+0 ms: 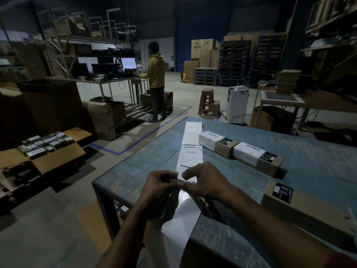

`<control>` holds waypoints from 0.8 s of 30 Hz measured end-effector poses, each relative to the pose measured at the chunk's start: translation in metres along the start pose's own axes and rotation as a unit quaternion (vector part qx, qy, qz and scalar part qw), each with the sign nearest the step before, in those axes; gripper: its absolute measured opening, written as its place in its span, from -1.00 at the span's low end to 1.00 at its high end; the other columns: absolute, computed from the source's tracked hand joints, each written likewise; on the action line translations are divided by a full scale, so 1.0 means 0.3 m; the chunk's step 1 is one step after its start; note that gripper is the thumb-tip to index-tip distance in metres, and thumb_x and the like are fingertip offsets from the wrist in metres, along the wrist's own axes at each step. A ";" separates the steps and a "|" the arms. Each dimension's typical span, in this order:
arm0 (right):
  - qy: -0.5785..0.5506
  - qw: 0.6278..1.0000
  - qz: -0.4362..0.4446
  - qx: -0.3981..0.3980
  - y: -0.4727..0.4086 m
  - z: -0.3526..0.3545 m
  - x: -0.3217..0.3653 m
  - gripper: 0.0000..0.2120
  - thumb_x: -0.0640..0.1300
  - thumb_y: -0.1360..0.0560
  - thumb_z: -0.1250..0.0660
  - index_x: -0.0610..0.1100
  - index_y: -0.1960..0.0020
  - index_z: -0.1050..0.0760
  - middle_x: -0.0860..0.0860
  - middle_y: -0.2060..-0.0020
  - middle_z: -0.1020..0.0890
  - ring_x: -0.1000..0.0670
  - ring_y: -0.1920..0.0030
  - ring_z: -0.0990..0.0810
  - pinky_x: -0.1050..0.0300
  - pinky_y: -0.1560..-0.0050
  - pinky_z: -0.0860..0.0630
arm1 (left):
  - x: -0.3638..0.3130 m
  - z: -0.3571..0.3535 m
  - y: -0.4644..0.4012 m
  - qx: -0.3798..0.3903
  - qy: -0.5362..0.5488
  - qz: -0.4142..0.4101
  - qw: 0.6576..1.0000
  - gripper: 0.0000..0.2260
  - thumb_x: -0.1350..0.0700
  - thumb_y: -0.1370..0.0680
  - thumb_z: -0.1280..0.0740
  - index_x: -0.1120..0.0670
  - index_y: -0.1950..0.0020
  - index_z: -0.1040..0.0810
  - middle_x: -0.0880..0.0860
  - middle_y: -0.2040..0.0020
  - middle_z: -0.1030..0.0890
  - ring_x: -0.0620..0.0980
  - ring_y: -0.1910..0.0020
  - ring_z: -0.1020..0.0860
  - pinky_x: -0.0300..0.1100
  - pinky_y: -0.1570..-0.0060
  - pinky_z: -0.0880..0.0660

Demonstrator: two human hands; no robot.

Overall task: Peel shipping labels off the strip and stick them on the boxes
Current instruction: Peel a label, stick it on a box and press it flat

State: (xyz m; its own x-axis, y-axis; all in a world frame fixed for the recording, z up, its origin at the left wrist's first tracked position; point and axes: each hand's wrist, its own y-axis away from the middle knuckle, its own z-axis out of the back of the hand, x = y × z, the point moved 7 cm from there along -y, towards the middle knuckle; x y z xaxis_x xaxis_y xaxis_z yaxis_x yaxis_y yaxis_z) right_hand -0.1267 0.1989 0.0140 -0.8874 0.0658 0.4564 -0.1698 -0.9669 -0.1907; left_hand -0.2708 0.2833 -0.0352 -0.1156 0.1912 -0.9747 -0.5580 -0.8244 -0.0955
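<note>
Leftmost, off the table's left edge, an open carton (56,149) of small packed items sits on the floor; it plays no part in this step. At the near left corner of the table (309,151), the left hand (160,187) pinches the near end of the label strip (190,151) between thumb and curled fingers, and the right hand (204,180), just beside it and fingertip to fingertip, pinches the same spot. Whether a label corner has already lifted from the backing cannot be told, since the fingers cover it. The strip runs from the hands away across the table toward its far edge, printed labels showing on it, while bare, shiny backing (179,219) hangs over the near edge below the hands.

The step in hand appears to be starting a peel. It would be done well by bending the backing sharply down and away with the left hand so the label corner stands free, then drawing the label off low and slowly with the right, touching only its margin to spare the adhesive.

Further right, two boxes (239,149) lie end to end toward the far edge, each already bearing a white label. Nearest the right edge lies an unlabelled box (309,211), probably the next target; the label should be laid from one edge and smoothed flat.
</note>
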 end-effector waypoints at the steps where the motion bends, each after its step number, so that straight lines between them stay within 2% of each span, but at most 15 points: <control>1: -0.008 1.000 -0.002 -0.006 -0.003 0.000 0.001 -0.50 0.33 -0.42 -0.49 0.06 -0.23 -0.69 0.13 -0.13 -0.74 0.10 -0.12 -0.70 -0.02 -0.16 -0.66 | -0.001 -0.004 -0.004 0.010 -0.002 -0.006 1.000 -0.85 0.30 -0.50 -0.52 0.07 0.03 -0.74 0.02 0.14 -0.78 0.02 0.07 -0.75 -0.18 0.05 -0.61; 4: -0.010 1.000 0.002 -0.012 -0.013 -0.005 0.009 -0.54 0.28 -0.45 -0.50 0.06 -0.25 -0.68 0.12 -0.10 -0.75 0.09 -0.09 -0.71 -0.02 -0.15 -0.66 | -0.007 -0.012 -0.007 0.024 -0.002 -0.022 0.999 -0.87 0.25 -0.50 -0.54 0.16 -0.04 -0.77 0.04 0.10 -0.78 -0.05 0.08 -0.74 -0.24 0.08 -0.58; 7: 0.041 0.999 0.018 -0.009 -0.021 -0.011 0.020 -0.64 0.27 -0.51 -0.43 0.09 -0.18 -0.70 0.11 -0.08 -0.76 0.01 -0.09 -0.70 -0.01 -0.12 -0.64 | -0.004 -0.007 -0.010 0.008 -0.019 -0.037 0.999 -0.95 0.25 -0.52 -0.53 0.12 0.04 -0.76 -0.05 0.20 -0.76 -0.20 0.19 -0.69 -0.28 0.11 -0.55; 10: 0.050 0.998 0.026 -0.007 -0.021 -0.004 0.027 -0.70 0.23 -0.53 -0.41 0.10 -0.13 -0.72 0.12 -0.06 -0.76 0.00 -0.05 -0.69 0.02 -0.07 -0.63 | -0.007 -0.005 -0.014 0.013 -0.057 -0.059 0.997 -0.94 0.26 -0.55 -0.50 0.13 0.04 -0.76 -0.07 0.20 -0.76 -0.24 0.18 -0.67 -0.32 0.11 -0.55; 15: -0.007 0.999 0.003 0.034 -0.039 -0.003 0.014 -0.81 0.11 -0.53 -0.47 0.05 -0.06 -0.74 0.11 0.07 -0.77 0.08 0.05 -0.70 -0.05 -0.03 -0.67 | -0.019 -0.004 -0.023 0.007 -0.123 -0.085 0.989 -0.93 0.22 -0.57 -0.49 0.13 -0.01 -0.76 0.01 0.13 -0.77 -0.17 0.14 -0.71 -0.25 0.05 -0.62; 17: -0.034 0.997 -0.012 0.065 -0.049 -0.010 0.000 -0.84 0.09 -0.56 -0.47 0.04 -0.02 -0.74 0.11 0.12 -0.76 0.11 0.10 -0.70 -0.08 -0.03 -0.68 | -0.016 -0.006 -0.023 0.016 -0.131 -0.085 0.988 -0.93 0.21 -0.58 -0.48 0.09 0.00 -0.76 -0.02 0.14 -0.77 -0.17 0.13 -0.71 -0.29 0.08 -0.60; 21: -0.074 0.994 -0.024 0.081 -0.067 -0.007 -0.019 -0.84 0.05 -0.58 -0.45 -0.01 0.00 -0.75 0.07 0.13 -0.76 0.07 0.08 -0.70 -0.06 -0.05 -0.65 | -0.017 -0.011 -0.018 0.035 -0.121 -0.078 0.989 -0.87 0.21 -0.58 -0.48 -0.03 0.06 -0.73 -0.14 0.24 -0.73 -0.29 0.20 -0.64 -0.39 0.15 -0.50; 24: -0.106 0.990 -0.043 0.085 -0.082 -0.020 -0.044 -0.86 0.03 -0.57 -0.48 -0.02 0.00 -0.75 0.05 0.12 -0.76 0.07 0.06 -0.71 -0.03 -0.09 -0.65 | -0.019 -0.014 -0.011 0.036 -0.124 -0.071 0.989 -0.90 0.19 -0.58 -0.48 -0.01 0.05 -0.73 -0.19 0.27 -0.70 -0.33 0.22 -0.62 -0.42 0.15 -0.48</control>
State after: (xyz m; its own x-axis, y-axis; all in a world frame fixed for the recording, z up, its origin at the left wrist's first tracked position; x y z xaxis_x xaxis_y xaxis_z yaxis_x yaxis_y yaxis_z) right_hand -0.1135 0.2233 0.0076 -0.7603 0.1132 0.6396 -0.1494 -0.9888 -0.0027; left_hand -0.2649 0.2827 -0.0302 -0.2257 0.4349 -0.8717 -0.6385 -0.7419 -0.2048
